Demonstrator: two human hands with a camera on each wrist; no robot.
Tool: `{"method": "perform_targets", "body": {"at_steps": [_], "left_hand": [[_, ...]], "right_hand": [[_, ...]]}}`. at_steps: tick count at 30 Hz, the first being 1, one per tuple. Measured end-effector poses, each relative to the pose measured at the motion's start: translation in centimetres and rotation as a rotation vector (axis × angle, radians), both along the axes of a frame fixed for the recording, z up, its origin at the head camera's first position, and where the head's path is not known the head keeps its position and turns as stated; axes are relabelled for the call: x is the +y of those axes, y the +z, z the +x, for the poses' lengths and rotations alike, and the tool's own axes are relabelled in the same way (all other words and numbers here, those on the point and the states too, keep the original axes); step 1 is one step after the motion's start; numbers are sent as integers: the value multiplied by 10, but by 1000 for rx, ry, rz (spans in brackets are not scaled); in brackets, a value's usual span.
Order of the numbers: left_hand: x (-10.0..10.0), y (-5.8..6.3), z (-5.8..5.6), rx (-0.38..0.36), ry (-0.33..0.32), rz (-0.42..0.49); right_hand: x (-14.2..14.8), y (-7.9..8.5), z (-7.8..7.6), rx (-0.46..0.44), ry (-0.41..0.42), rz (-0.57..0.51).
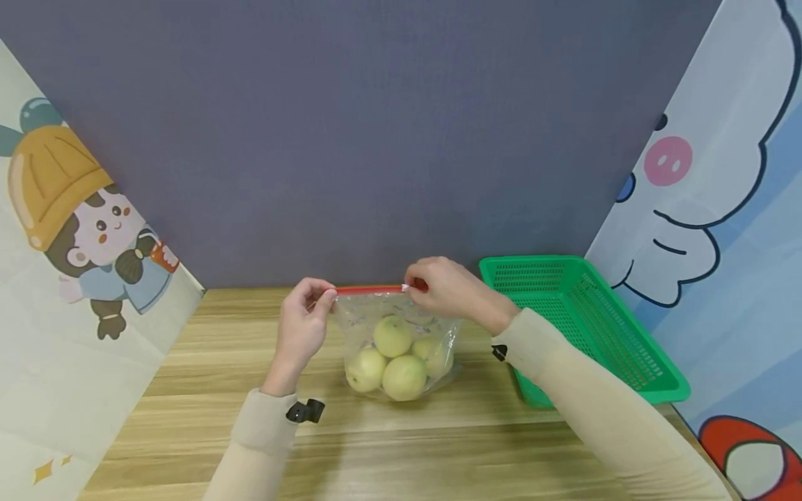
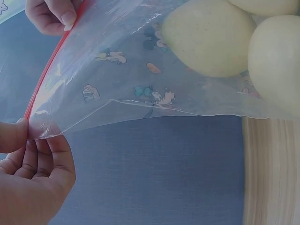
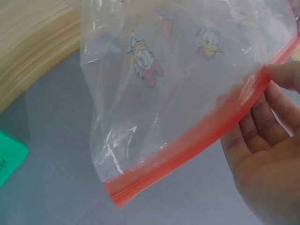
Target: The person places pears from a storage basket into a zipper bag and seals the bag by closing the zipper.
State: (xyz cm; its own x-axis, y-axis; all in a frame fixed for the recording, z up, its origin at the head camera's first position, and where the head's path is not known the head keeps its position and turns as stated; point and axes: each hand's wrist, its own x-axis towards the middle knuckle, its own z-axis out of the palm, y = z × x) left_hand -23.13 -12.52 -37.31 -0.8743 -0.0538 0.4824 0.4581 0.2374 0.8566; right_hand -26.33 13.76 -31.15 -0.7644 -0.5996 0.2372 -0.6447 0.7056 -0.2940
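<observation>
A clear zip-top bag (image 1: 360, 316) with a red seal strip (image 1: 370, 290) and small cartoon prints stands on the wooden table. Inside it are several pale yellow-green round fruits (image 1: 404, 378), which look like apples or pears. My left hand (image 1: 302, 327) pinches the left end of the strip between thumb and fingers. Farther right along the strip, my right hand (image 1: 447, 289) pinches it too. In the right wrist view the red strip (image 3: 187, 150) runs on past the right hand (image 3: 267, 140) to a loose corner. The strip looks pressed flat near the fingers.
A green perforated plastic basket (image 1: 673, 390) stands on the table (image 1: 207, 417) at the right, next to my right forearm. Behind the table rises a grey-blue panel (image 1: 376, 139). Cartoon-printed sheets (image 1: 37, 362) flank both sides.
</observation>
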Motion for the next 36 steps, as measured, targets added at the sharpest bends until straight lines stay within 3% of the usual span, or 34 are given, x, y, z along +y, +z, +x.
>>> {"method": "perform_targets", "body": {"at_steps": [36], "left_hand": [[-4,-3,-1,-22,9,29]], "right_hand": [[18,-2,0,36,21,-35]]}}
